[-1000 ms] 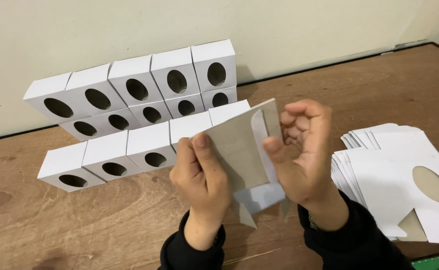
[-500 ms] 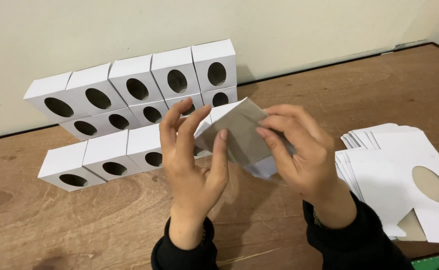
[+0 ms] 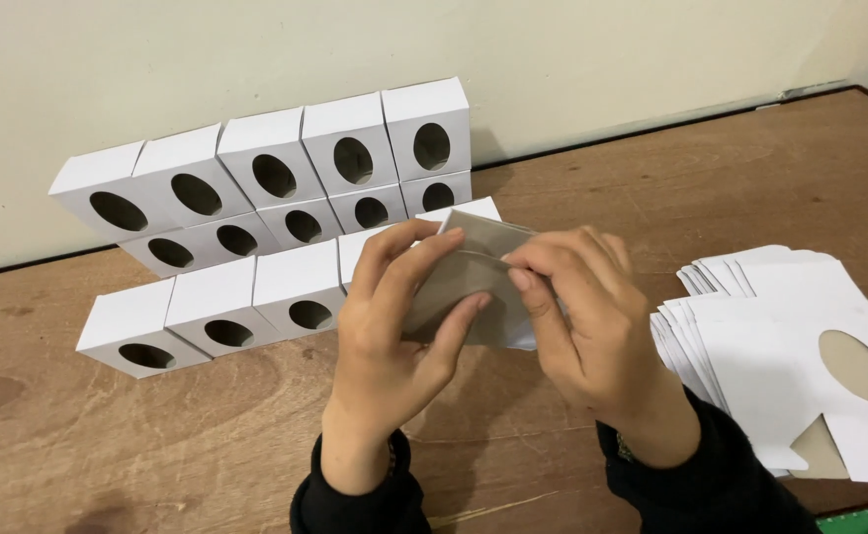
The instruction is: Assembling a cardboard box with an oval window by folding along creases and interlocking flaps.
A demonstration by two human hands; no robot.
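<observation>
Now half-folded, no longer flat: grey-backed white cardboard box blank (image 3: 474,282), pinched between left hand (image 3: 394,326) and right hand (image 3: 582,316), just ahead of front row of finished white cubes (image 3: 217,311); assembly underway.

The folded boxes (image 3: 286,198) stacked up around 11 o'clock are plain white with dark oval holes in their fronts, and the flat stack of box blanks (image 3: 780,346) over at 3 o'clock is the same white, with a tan oval showing through the top one's cutout. The card piece (image 3: 474,272) held between the left hand (image 3: 394,326) and right hand (image 3: 592,326) shows its greyish-brown raw side (with a white bit peeking out at the bottom edge). Sleeves (image 3: 711,485) are black, the table (image 3: 157,445) is reddish-brown wood with visible grain, and the wall (image 3: 256,59) at 12 o'clock is a pale cream.
</observation>
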